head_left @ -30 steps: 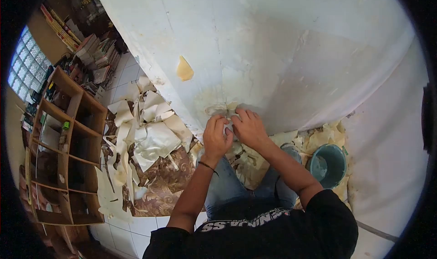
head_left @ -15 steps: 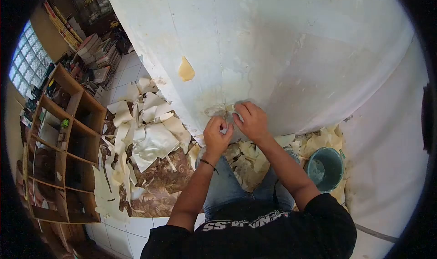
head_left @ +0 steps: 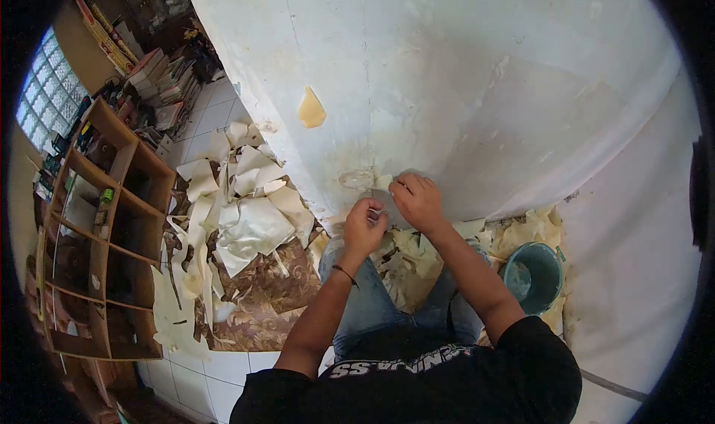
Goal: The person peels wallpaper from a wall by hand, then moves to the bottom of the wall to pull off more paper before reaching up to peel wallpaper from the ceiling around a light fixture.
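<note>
A pale wall [head_left: 447,74] with stripped patches rises before me. Low on it, a small cream scrap of wallpaper [head_left: 383,181] sits just left of my right hand [head_left: 418,202], whose fingers are bent and pressed together close to the wall. What they pinch, if anything, is hidden. My left hand [head_left: 363,229] is curled just below, with something small and whitish showing at its fingers. An oval, rough mark [head_left: 356,179] is on the wall above the left hand. Higher up hangs a yellowish wallpaper remnant [head_left: 311,108].
Torn wallpaper pieces [head_left: 253,234] lie heaped on a brown patterned mat [head_left: 261,327] at left. More scraps [head_left: 410,271] lie between my legs. A green bucket [head_left: 533,279] stands right of my knee. A wooden shelf [head_left: 112,253] is at far left, near stacked books [head_left: 175,85].
My left hand has drawn down, away from the oval mark. My right hand has shifted slightly right and down, its fingers closer together. The camera view has moved a little.
</note>
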`<control>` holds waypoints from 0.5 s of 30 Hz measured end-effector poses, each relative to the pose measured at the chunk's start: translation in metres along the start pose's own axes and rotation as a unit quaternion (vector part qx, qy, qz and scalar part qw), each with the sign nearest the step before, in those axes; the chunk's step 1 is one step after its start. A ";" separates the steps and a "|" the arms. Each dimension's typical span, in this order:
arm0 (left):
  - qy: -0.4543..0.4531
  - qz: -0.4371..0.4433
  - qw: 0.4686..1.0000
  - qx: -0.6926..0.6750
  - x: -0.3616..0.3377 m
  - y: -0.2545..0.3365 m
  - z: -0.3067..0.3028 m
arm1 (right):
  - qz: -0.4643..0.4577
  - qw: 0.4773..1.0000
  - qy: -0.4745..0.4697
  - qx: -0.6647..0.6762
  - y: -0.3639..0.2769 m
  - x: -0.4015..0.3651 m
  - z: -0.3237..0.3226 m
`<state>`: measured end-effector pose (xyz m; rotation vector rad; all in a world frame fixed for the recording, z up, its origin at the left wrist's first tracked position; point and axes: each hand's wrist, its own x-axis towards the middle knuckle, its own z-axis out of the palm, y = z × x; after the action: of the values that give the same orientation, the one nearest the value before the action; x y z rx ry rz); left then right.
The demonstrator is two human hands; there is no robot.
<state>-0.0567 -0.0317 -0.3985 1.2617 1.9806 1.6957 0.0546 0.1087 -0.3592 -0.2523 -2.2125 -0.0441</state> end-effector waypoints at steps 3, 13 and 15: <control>-0.016 -0.079 0.994 -0.073 0.006 -0.002 0.004 | 0.022 0.997 -0.065 0.018 0.003 -0.019 0.000; 0.121 0.119 0.980 0.104 0.030 0.044 -0.030 | 0.228 0.839 -0.482 0.104 -0.016 -0.148 0.013; 0.231 0.229 0.927 0.189 0.055 0.071 -0.059 | 0.236 0.837 -0.480 0.114 -0.010 -0.148 0.002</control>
<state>-0.0975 -0.0353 -0.2995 1.6871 2.5324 2.0413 0.1383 0.0749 -0.4774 -0.8184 -3.0245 0.7749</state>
